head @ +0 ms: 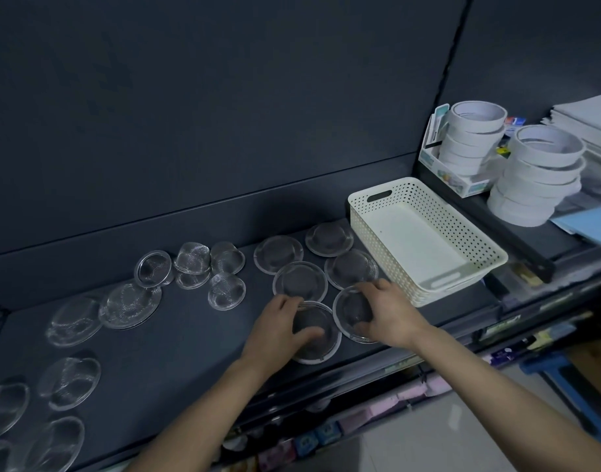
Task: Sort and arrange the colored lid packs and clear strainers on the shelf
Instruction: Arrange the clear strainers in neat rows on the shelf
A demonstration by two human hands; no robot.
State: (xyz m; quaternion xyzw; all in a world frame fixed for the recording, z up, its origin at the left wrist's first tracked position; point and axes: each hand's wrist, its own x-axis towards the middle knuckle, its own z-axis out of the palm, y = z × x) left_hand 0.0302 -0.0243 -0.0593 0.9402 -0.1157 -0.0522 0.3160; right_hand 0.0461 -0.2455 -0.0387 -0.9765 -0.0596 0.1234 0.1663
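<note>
Your left hand (281,330) is cupped over the nearest strainer (315,335) at the front edge of the dark shelf (176,362), fingers curled round its rim, and your right hand (387,313) grips the strainer beside it (351,313) in the same way. The two rims look to be touching or just overlapping, so lift one clear rather than drag it across the other. Four more strainers (300,281) already lie flat in a neat cluster just behind your hands, next to the empty white basket (425,238); set these two down in line with them, rims flat and dome the same way up. Keep the front one back from the shelf lip, since it sits close to the edge. The loose strainers to the left (225,291) lie tilted and piled on one another, and more are scattered at the far left (69,381), so the sorting seems well short of done. No colored lid packs show on this shelf; you will have to look for them elsewhere
</note>
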